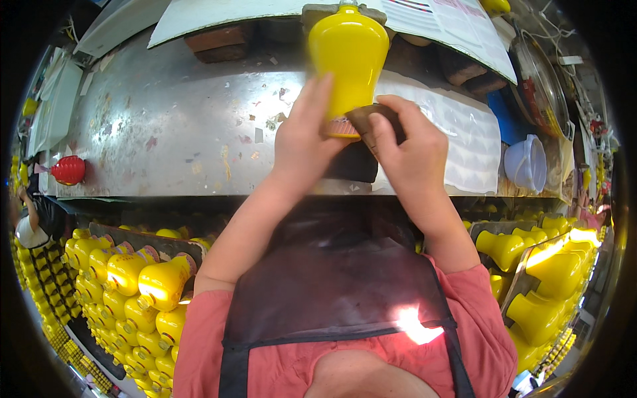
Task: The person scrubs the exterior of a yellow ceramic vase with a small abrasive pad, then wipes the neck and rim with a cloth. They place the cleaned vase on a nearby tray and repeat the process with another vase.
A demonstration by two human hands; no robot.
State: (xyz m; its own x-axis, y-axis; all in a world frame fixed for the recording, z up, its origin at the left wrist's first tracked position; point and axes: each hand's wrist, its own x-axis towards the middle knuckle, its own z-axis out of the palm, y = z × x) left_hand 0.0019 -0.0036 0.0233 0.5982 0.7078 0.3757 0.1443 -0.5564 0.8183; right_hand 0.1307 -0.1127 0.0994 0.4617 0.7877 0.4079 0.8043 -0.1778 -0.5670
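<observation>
Over the far middle of the steel table (pixel 166 132), your left hand (pixel 302 142) clasps the yellow bottle (pixel 348 56) to steady it, while your right hand (pixel 411 156) pinches a brown pad (pixel 371 119) against its base.

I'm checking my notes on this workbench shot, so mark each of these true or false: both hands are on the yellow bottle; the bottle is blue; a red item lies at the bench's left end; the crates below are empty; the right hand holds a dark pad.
1. Both hands are on the yellow bottle. True: the left hand and right hand meet at its base.
2. The bottle is blue. False: it is yellow.
3. A red item lies at the left end of the bench. True.
4. The crates below are empty. False: they hold many yellow bottles.
5. The right hand holds a dark pad. True: it presses it against the bottle's base.
</observation>
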